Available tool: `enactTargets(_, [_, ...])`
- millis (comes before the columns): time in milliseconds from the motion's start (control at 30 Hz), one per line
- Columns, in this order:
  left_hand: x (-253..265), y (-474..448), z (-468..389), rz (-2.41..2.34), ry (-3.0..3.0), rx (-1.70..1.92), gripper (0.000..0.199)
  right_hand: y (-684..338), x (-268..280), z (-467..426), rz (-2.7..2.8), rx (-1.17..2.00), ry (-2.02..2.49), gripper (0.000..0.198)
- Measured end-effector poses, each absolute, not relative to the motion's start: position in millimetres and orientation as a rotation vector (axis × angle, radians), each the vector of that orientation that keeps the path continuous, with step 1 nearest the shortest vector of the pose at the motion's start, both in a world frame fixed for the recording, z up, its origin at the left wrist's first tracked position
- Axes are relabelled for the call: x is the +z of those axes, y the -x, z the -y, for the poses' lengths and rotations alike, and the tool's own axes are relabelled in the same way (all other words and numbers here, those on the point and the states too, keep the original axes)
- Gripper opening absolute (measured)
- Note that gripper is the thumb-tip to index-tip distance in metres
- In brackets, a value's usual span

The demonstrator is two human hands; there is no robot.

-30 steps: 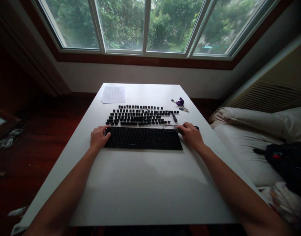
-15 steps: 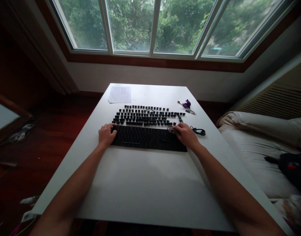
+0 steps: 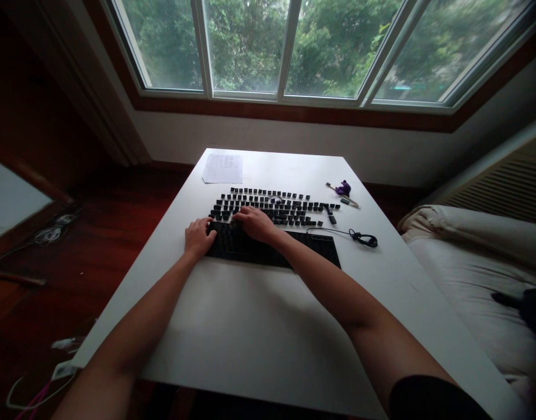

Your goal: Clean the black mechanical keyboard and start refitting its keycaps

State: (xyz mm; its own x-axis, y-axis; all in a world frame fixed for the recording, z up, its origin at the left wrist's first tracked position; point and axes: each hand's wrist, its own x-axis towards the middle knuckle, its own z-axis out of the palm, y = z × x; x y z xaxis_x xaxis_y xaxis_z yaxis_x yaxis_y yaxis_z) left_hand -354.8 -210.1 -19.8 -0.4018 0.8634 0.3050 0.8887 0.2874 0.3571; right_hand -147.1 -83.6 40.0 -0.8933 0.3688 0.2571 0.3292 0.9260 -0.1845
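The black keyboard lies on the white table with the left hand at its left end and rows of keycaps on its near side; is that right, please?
Not quite: in the head view, the rows of keycaps lie on the far side of the black keyboard; the left hand is at its left end.

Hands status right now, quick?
Left hand: grip closed on the left end of the black keyboard.
Right hand: over the keyboard's left part; grip and any held item can't be told.

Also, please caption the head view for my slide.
Left hand at the corner of a black keyboard, right hand over its back edge, keycaps in rows beyond.
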Motion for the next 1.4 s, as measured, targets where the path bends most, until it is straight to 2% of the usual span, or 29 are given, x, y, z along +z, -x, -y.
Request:
enactTargets(200, [-21.6, 358.7, 209.0, 2.500, 1.683, -0.715, 0.037, 211.3, 42.9, 94.6, 2.862, 0.127, 0.528, 0.033])
enactTargets(433, [-18.6, 357.2, 211.6, 2.467, 1.685, -0.662, 0.038, 198.2, 38.7, 94.5, 2.963, 0.155, 0.576, 0.033])
enactTargets(833, [-16.1, 350.2, 214.8, 2.477, 1.648, -0.651, 0.037, 82.9, 45.4, 76.9, 3.008, 0.090, 0.810, 0.036])
enactTargets(1233, [-17.2, 345.3, 212.9, 2.500, 1.647, -0.681, 0.040, -72.7, 39.2, 36.9, 2.930, 0.249, 0.876, 0.049])
enactTargets(1400, [-15.9, 342.5, 212.8, 2.502, 1.645, -0.714, 0.041, -113.5, 42.8, 19.1, 2.861, 0.139, 1.170, 0.040])
